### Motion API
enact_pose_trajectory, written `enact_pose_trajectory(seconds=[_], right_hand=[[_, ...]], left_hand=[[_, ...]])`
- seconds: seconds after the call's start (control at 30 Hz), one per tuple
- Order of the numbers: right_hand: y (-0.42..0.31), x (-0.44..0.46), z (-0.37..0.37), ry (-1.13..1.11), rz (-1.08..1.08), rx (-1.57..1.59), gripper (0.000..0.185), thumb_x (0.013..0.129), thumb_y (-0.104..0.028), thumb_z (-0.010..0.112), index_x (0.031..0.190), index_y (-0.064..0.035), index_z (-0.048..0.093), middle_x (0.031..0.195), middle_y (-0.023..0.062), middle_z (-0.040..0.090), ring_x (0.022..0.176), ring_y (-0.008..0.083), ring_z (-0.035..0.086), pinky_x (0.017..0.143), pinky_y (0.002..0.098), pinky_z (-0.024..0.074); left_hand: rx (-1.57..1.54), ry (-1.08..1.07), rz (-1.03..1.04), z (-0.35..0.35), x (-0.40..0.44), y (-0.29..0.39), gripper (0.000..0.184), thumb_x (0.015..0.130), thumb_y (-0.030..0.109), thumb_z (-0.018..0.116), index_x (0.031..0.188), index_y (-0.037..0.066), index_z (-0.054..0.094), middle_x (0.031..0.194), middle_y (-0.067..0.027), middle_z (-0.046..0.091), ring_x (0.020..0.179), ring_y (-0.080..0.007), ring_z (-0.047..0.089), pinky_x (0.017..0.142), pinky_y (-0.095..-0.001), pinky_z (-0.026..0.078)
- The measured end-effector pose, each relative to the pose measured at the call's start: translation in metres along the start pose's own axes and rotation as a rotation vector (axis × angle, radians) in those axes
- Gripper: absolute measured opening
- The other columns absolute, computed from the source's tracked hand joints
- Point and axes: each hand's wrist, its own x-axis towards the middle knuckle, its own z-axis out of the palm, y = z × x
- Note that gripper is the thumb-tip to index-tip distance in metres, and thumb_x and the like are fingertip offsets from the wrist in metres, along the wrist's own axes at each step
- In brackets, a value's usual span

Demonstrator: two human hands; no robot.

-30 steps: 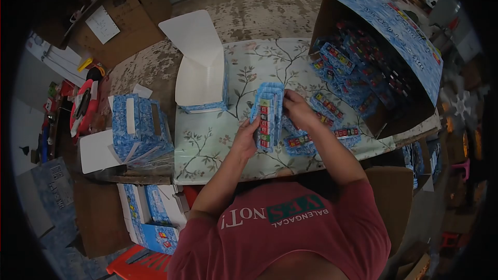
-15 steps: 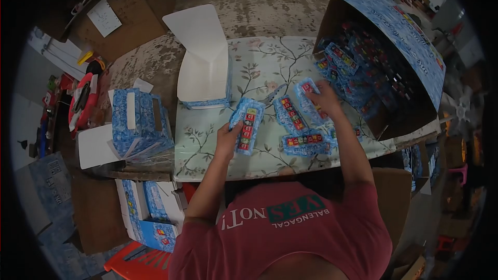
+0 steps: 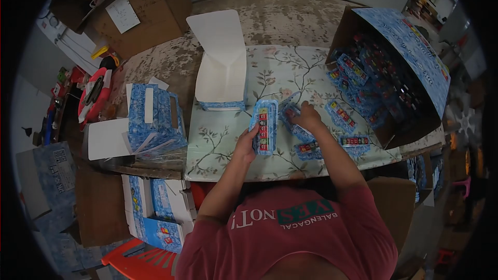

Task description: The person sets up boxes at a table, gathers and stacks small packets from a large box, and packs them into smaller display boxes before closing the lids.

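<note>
My left hand (image 3: 247, 145) is closed on a blue blister pack (image 3: 265, 127) with a column of small coloured pieces, held upright above the flowered cloth. Just to its right, my right hand (image 3: 307, 117) has its fingers closed on another blue pack (image 3: 295, 123), tilted over the cloth. A loose pack (image 3: 341, 115) lies to the right of my right hand. Nearer the table's front edge lie one pack (image 3: 354, 141) on the right and one (image 3: 308, 150) partly behind my right forearm.
An open white-lined box (image 3: 222, 80) stands left of my hands. At the right, a large carton (image 3: 415, 52) lies on its side, full of packs (image 3: 363, 80). Further left are a blue patterned box (image 3: 155, 116) and a pink basket (image 3: 94, 96). A brown carton (image 3: 148, 13) stands behind.
Both hands have come together from apart, the left rising with its pack. My right hand moved left from the loose packs and now grips one beside it. The view has shifted slightly.
</note>
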Motion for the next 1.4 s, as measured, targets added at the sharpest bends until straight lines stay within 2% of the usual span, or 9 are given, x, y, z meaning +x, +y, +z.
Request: enact_pose_trajectory(seconds=[0.27, 0.53, 0.6, 0.67, 0.7, 0.77, 0.93, 1.13, 1.4], right_hand=[[0.007, 0.023, 0.012, -0.193, -0.053, 0.041, 0.051, 0.068, -0.037, 0.071, 0.097, 0.0034, 0.057, 0.088, 0.0190, 0.064, 0.080, 0.0330, 0.064, 0.073, 0.0400, 0.0512], [-0.050, -0.031, 0.021, -0.281, 0.165, 1.791, 0.035, 0.093, -0.028, 0.049, 0.118, -0.0034, 0.050, 0.101, 0.0112, 0.062, 0.088, 0.0202, 0.061, 0.080, 0.0349, 0.0495], [-0.033, -0.039, 0.020, -0.249, 0.228, 1.761, 0.039, 0.094, -0.033, 0.046, 0.120, -0.0037, 0.050, 0.107, 0.0103, 0.060, 0.092, 0.0209, 0.059, 0.081, 0.0372, 0.0483], [0.002, -0.060, -0.008, 0.009, -0.358, 0.767, 0.053, 0.095, -0.047, 0.034, 0.110, -0.0021, 0.059, 0.097, 0.0133, 0.064, 0.085, 0.0255, 0.062, 0.077, 0.0408, 0.0474], [0.021, -0.071, -0.024, 0.004, -0.332, 0.768, 0.053, 0.095, -0.047, 0.034, 0.110, -0.0021, 0.059, 0.097, 0.0133, 0.064, 0.085, 0.0255, 0.062, 0.077, 0.0408, 0.0474], [0.053, -0.082, -0.053, -0.265, -0.042, -0.127, 0.063, 0.090, -0.057, 0.039, 0.091, -0.0008, 0.067, 0.090, 0.0186, 0.065, 0.085, 0.0322, 0.063, 0.074, 0.0419, 0.0473], [0.076, -0.107, -0.022, -0.216, 0.038, -0.302, 0.059, 0.081, -0.060, 0.051, 0.081, -0.0029, 0.067, 0.082, 0.0178, 0.065, 0.078, 0.0330, 0.063, 0.068, 0.0432, 0.0475], [0.069, -0.023, -0.001, 0.375, -0.269, 0.578, 0.017, 0.077, -0.011, 0.068, 0.083, -0.0022, 0.054, 0.068, 0.0090, 0.057, 0.060, 0.0158, 0.053, 0.058, 0.0292, 0.0448], [-0.014, -0.039, -0.011, -0.270, -0.589, 0.324, 0.028, 0.082, -0.023, 0.064, 0.101, -0.0059, 0.053, 0.084, 0.0173, 0.063, 0.082, 0.0312, 0.063, 0.072, 0.0389, 0.0466]], left_hand=[[-0.049, -0.072, -0.034, 0.003, 0.007, -0.019, 0.031, 0.090, 0.025, 0.058, 0.113, 0.004, 0.054, 0.100, -0.0074, 0.064, 0.084, -0.0189, 0.064, 0.073, -0.0359, 0.054], [0.193, -0.096, 0.197, 0.028, 0.010, 0.006, 0.023, 0.086, 0.018, 0.065, 0.103, 0.002, 0.062, 0.092, -0.0044, 0.066, 0.081, -0.0123, 0.062, 0.072, -0.0271, 0.051], [0.227, -0.096, 0.184, 0.027, 0.002, 0.017, 0.018, 0.086, 0.017, 0.065, 0.095, 0.002, 0.066, 0.090, -0.0034, 0.066, 0.080, -0.0101, 0.061, 0.069, -0.0248, 0.049], [0.613, -0.081, 0.292, 0.012, -0.001, 0.026, 0.018, 0.086, 0.016, 0.064, 0.097, 0.002, 0.066, 0.090, -0.0053, 0.066, 0.077, -0.0114, 0.062, 0.070, -0.0263, 0.050], [0.611, -0.083, 0.266, 0.005, -0.007, 0.033, 0.018, 0.086, 0.016, 0.064, 0.097, 0.002, 0.066, 0.090, -0.0053, 0.066, 0.077, -0.0114, 0.062, 0.070, -0.0263, 0.050], [1.237, -0.182, 0.615, 0.003, -0.017, 0.053, 0.014, 0.082, 0.015, 0.066, 0.088, 0.002, 0.067, 0.085, -0.0068, 0.065, 0.080, -0.0184, 0.063, 0.071, -0.0309, 0.049], [1.866, -0.365, 0.839, 0.012, -0.024, 0.059, 0.014, 0.072, 0.016, 0.069, 0.075, 0.003, 0.065, 0.080, -0.0119, 0.061, 0.085, -0.0303, 0.059, 0.073, -0.0390, 0.048], [1.864, -0.536, 0.845, 0.018, -0.021, 0.050, 0.016, 0.070, 0.017, 0.069, 0.075, 0.003, 0.065, 0.081, -0.0101, 0.061, 0.090, -0.0302, 0.057, 0.078, -0.0382, 0.047], [1.885, -0.559, 0.958, 0.025, -0.034, 0.012, 0.028, 0.066, 0.016, 0.074, 0.090, 0.006, 0.063, 0.108, -0.0059, 0.059, 0.112, -0.0288, 0.048, 0.101, -0.0472, 0.031]])
